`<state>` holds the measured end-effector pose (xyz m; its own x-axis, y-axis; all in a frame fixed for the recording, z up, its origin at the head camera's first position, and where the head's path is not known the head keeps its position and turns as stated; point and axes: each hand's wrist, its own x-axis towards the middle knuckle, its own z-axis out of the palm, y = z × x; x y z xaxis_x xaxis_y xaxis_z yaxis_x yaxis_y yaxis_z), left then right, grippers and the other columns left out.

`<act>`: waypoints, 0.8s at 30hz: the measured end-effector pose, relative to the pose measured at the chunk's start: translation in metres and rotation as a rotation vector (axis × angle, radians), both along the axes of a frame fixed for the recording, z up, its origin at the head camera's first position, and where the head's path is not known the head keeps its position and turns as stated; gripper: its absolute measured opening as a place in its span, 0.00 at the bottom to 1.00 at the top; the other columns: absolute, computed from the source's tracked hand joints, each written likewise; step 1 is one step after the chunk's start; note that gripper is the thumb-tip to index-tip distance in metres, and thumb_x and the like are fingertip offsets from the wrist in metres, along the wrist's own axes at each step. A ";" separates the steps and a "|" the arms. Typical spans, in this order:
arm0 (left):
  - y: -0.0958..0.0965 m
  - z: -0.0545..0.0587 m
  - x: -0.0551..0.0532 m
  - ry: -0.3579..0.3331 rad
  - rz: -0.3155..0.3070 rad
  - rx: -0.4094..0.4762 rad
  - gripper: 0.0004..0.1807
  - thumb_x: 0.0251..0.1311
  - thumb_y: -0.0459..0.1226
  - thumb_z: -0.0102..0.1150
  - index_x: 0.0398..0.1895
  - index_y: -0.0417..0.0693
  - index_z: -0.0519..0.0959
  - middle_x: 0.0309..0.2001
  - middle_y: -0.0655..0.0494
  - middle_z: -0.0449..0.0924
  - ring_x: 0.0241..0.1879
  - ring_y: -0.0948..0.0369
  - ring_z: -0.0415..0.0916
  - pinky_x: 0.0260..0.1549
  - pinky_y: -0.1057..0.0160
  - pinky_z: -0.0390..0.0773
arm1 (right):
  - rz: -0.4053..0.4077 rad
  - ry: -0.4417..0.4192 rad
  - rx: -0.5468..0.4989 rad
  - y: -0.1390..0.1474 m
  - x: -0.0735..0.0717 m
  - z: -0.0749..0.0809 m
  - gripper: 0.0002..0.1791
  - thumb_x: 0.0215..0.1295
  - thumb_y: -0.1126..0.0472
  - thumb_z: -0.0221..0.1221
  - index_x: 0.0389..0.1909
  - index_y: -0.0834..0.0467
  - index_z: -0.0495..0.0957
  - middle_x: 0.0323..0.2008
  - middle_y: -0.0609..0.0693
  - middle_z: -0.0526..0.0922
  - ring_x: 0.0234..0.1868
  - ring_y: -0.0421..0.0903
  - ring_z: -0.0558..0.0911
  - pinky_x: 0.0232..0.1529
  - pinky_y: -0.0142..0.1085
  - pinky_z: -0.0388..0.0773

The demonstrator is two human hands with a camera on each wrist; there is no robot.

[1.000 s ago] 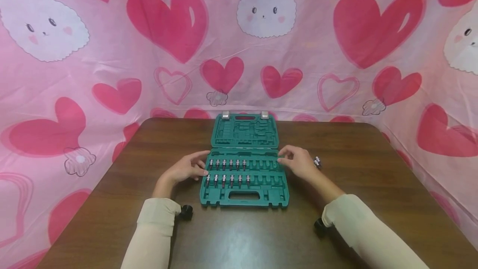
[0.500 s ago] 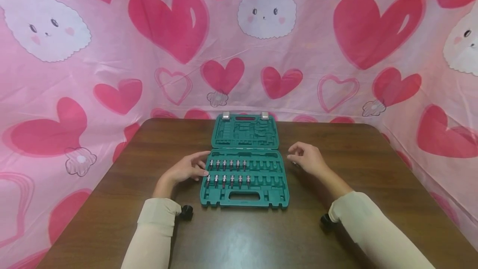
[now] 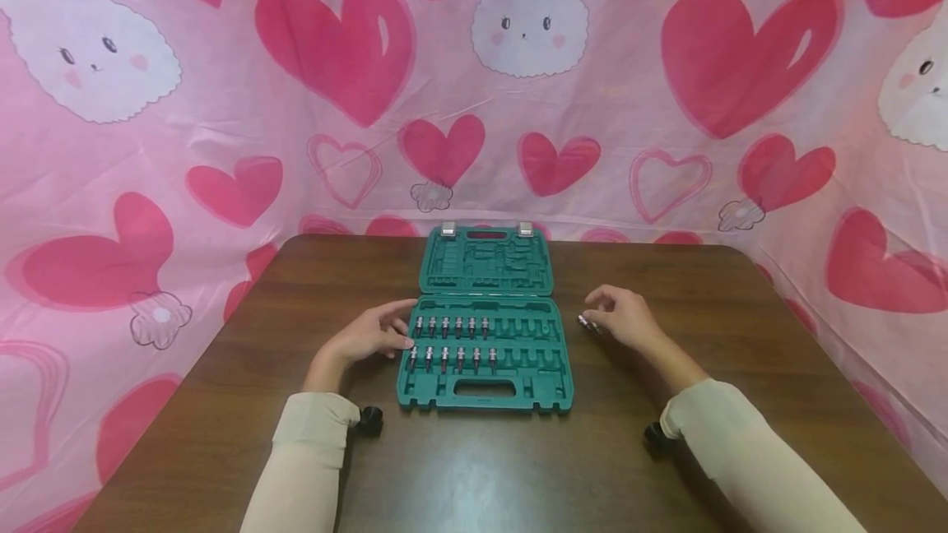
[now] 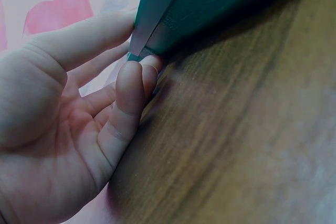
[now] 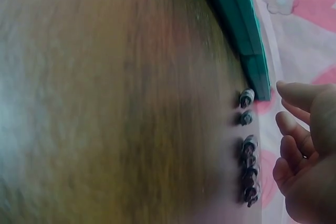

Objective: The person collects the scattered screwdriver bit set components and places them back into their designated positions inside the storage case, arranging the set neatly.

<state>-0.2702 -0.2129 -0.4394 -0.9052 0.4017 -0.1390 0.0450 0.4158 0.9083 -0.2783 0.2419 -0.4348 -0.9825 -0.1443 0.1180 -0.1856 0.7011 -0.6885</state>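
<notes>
An open green tool case [image 3: 485,389] lies on the table, its lower half holding two rows of chrome bit sockets [image 3: 459,325] on the left side. My left hand [image 3: 373,331] rests against the case's left edge; in the left wrist view the fingertips touch the side wall [image 4: 157,19]. To the right of the case, my right hand [image 3: 625,317] hovers over loose bit sockets [image 3: 588,323], partly hidden beneath it. The right wrist view shows several of those loose sockets [image 5: 250,166] in a line, with nothing between the thumb and fingers.
The lid [image 3: 485,257] leans back behind the tray, with two metal latches [image 3: 448,229] on its far edge. Vacant slots [image 3: 529,359] fill the tray's right side. Heart-printed cloth [image 3: 459,89] surrounds the wooden table [image 3: 481,475].
My right hand has moved from the case's right edge rightward to above the loose sockets, uncovering some on its left. My left hand has stayed at the case.
</notes>
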 end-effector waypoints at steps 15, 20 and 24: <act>-0.001 -0.001 0.000 0.012 -0.011 0.002 0.40 0.59 0.34 0.66 0.74 0.48 0.60 0.40 0.45 0.79 0.37 0.52 0.78 0.34 0.56 0.81 | -0.004 0.045 0.036 0.018 -0.003 -0.006 0.13 0.60 0.61 0.67 0.44 0.61 0.81 0.23 0.50 0.74 0.24 0.48 0.72 0.24 0.38 0.71; 0.000 0.002 0.002 0.013 -0.028 0.004 0.40 0.59 0.32 0.65 0.74 0.45 0.59 0.40 0.44 0.78 0.37 0.52 0.77 0.33 0.56 0.81 | -0.011 0.032 0.050 0.025 -0.003 -0.008 0.13 0.61 0.61 0.66 0.45 0.61 0.81 0.24 0.50 0.74 0.25 0.48 0.72 0.25 0.38 0.71; -0.001 -0.001 -0.001 0.012 -0.025 -0.003 0.40 0.59 0.34 0.66 0.74 0.49 0.60 0.41 0.45 0.79 0.37 0.52 0.78 0.34 0.56 0.81 | -0.015 0.035 0.058 0.030 -0.003 -0.009 0.11 0.62 0.63 0.64 0.45 0.61 0.81 0.25 0.51 0.75 0.25 0.48 0.73 0.25 0.39 0.71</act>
<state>-0.2708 -0.2138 -0.4402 -0.8965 0.4237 -0.1297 0.0661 0.4173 0.9064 -0.2816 0.2724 -0.4434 -0.9800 -0.1370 0.1442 -0.1979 0.7422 -0.6403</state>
